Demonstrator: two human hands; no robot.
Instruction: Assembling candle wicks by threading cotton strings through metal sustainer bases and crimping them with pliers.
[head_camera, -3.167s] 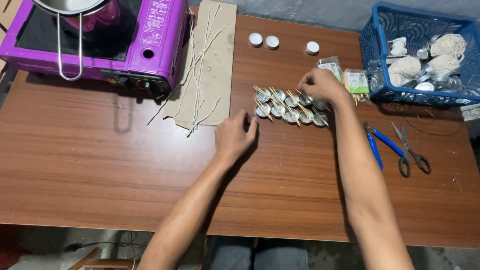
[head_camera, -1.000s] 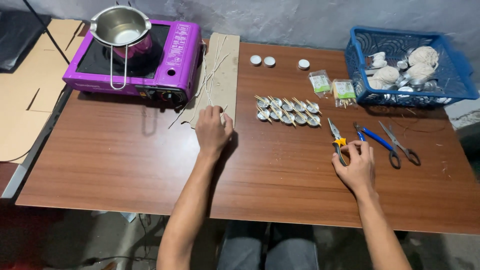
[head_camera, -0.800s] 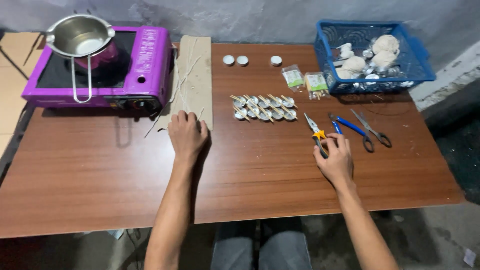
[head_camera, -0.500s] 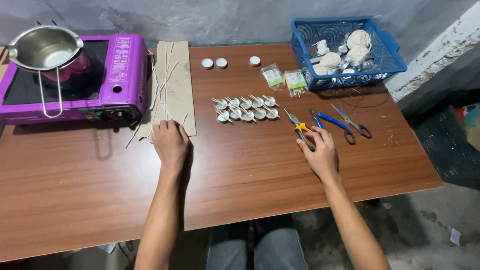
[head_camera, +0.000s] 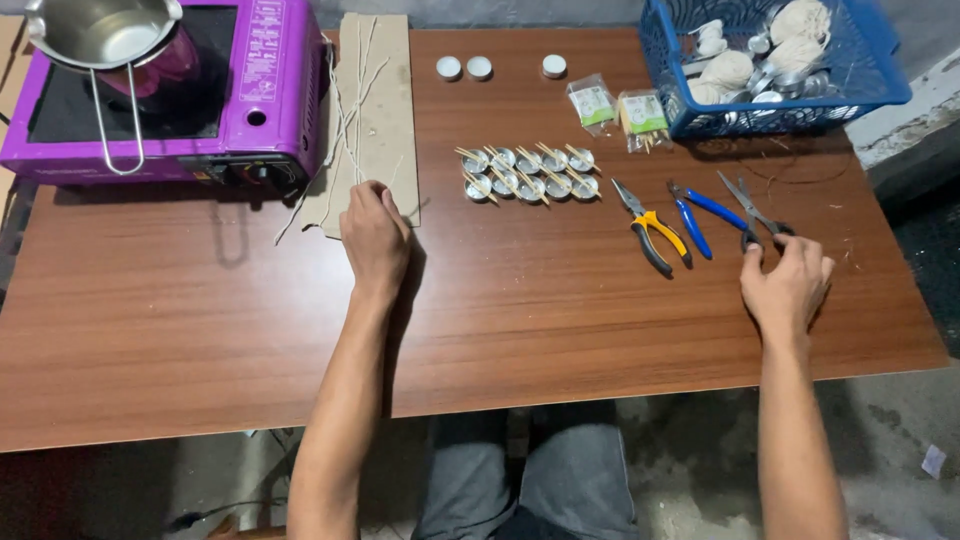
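One scissors (head_camera: 752, 208) points up-left, right hand (head_camera: 787, 284) touching.

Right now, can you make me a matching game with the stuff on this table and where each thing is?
Things:
1. metal pot
2. scissors
3. strings
4. yarn balls

Places:
A. in the blue basket
B. on the cardboard sheet, by the left hand
C. at the right hand fingertips
D. on the purple stove

Pairs: 1-D, 2-C, 3-B, 4-A
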